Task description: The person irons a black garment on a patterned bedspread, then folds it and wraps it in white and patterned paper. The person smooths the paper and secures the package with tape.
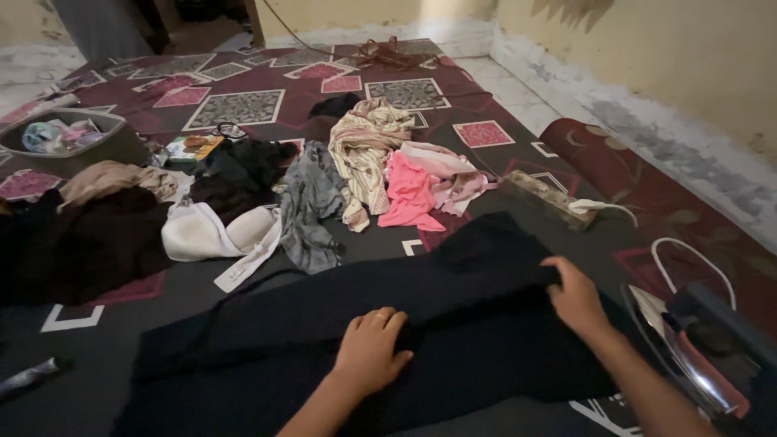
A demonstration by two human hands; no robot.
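**Two hands on a black garment spread over the carpet**

A large black garment (453, 324) lies flat on the patterned carpet (243, 105), in the near middle of the scene. Its long axis runs from near left to far right, so it lies across in front of the person. The left hand (371, 350) rests palm down on the cloth near its middle, fingers together and slightly curled, pressing and not pinching; a ring shows on one finger. The right hand (576, 298) is farther and more to the right, at the upper edge of the garment. Its fingers bend over a fold of the cloth there and seem closed on it, though the fingertips are hidden. Both forearms come in from the near edge, and the right one reaches farther.

Just to the right of the right arm stands an electric iron (696, 348), tilted on its end, with a white cord (688, 251). Beyond the garment lies a pile of clothes (364, 178), pink, striped and grey. At far left sits a grey basin (113, 133).
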